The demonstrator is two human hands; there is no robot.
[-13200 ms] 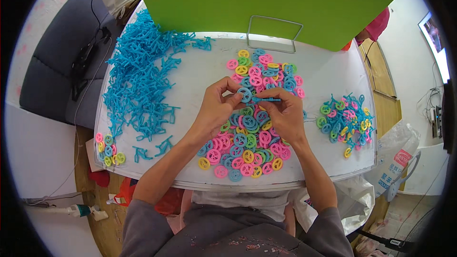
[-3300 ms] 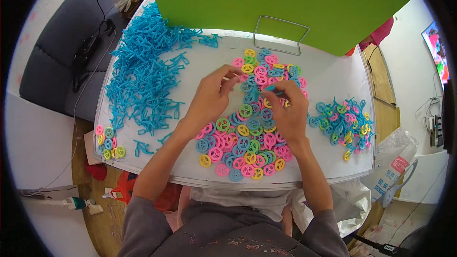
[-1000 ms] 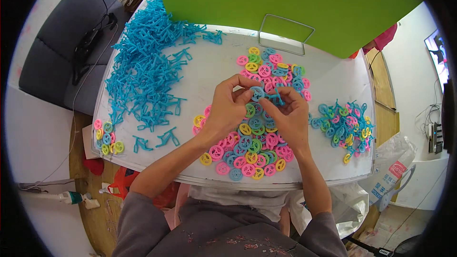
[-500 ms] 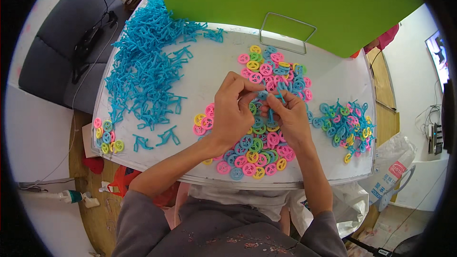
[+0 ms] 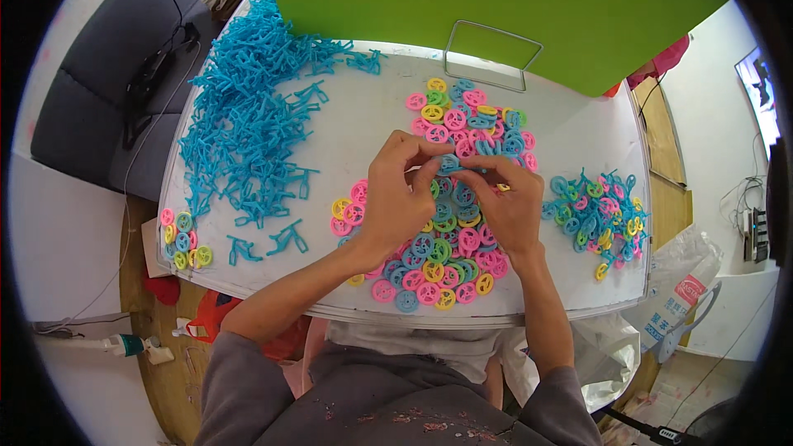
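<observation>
Over the middle heap of small plastic wheels (image 5: 427, 293), my two hands meet fingertip to fingertip. My left hand (image 5: 398, 202) pinches a small blue plastic wheel (image 5: 448, 166) between thumb and index finger. From the other side, my right hand (image 5: 514, 211) is closed, its thumb and index fingertips pressed at the same blue wheel. Whether a blue frame piece is joined to it is hidden by my fingers. The wheels below are pink, yellow, green and blue, each with spokes.
A large pile of blue plastic frame pieces (image 5: 248, 107) covers the table's left side. At right lies a pile of frames with wheels (image 5: 596, 219). A few wheels (image 5: 182, 235) sit at the left corner. A green panel (image 5: 496, 0) and wire stand (image 5: 493, 54) border the far edge.
My right fingers have moved in against the blue wheel. The blue frame piece that stuck out from my right hand no longer shows. The view has shifted slightly.
</observation>
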